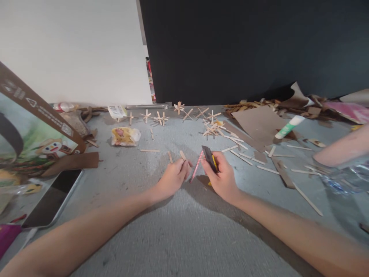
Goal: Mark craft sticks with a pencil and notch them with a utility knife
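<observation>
Just left of centre, my left hand (172, 179) is closed, its thumb and fingers pinching a short wooden craft stick (182, 155). Another piece of stick (170, 156) pokes up by its knuckles. My right hand (225, 180) is wrapped round a black-and-yellow tool (209, 157) that looks like a box cutter; its lower part is hidden by the palm. A thin pink-and-white striped rod (196, 166) slants between the two hands, close to my right thumb; whether it is held I cannot tell. Beyond them, several crossed-stick shapes (146, 115) stand in a row.
Loose sticks (268, 170) and brown cardboard (256, 125) spread over the right side, with a green-and-white glue stick (290, 127). Another person's forearm (343, 146) reaches in at right. On the left are a phone (53, 198), a printed box (43, 127) and a small packet (124, 137).
</observation>
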The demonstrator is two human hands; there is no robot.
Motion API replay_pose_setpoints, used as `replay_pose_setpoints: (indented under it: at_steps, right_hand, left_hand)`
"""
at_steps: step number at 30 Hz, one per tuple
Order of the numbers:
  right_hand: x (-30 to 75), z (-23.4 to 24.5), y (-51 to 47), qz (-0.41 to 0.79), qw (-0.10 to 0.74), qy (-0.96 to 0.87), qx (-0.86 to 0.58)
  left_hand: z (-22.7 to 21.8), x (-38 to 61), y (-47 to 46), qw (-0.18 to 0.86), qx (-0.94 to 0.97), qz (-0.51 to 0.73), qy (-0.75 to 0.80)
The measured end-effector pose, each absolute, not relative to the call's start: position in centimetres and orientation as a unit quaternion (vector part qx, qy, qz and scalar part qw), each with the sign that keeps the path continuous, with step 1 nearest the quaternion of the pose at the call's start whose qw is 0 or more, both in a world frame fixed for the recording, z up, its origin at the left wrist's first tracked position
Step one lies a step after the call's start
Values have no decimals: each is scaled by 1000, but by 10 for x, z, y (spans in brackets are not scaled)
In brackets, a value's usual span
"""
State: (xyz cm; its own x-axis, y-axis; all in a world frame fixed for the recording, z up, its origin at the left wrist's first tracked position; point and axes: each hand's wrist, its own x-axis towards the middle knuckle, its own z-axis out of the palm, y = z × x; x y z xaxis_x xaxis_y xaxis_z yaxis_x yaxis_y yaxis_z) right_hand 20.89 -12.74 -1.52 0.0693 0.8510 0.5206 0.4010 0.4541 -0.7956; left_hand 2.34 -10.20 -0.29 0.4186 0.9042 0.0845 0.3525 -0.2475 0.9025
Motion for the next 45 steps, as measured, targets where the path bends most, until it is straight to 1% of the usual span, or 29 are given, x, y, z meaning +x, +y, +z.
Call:
replay_pose_setpoints:
  at_steps: [2,4,7,12,18,27,36,40,45]
  right_hand:
    - [211,-17,-124,195,573,-643,-469]
    - [213,-18,-120,159,590,-645,-459]
    - [214,-14,-115,124,573,-674,-449]
    - [210,-8,-113,132,532,-723,-421]
    - [210,-14,-114,137,497,-753,-408]
    - [215,-20,-115,182,460,-751,-437]
    - [213,-20,-115,184,475,-753,-417]
    - [215,-26,-114,188,468,-748,-432]
    - [215,-26,-115,209,478,-732,-438]
  left_hand:
    - [-4,23,-102,429,723,317,438]
    - [-4,23,-102,425,726,317,439]
    - [-3,22,-102,410,737,316,434]
    - [0,22,-102,417,754,298,411]
    - [6,21,-105,409,790,283,358]
    - [4,20,-105,378,810,247,374]
    - [-3,24,-105,329,836,213,383]
    - [-4,21,-106,312,843,215,382]
    - [-4,18,-107,288,861,199,369]
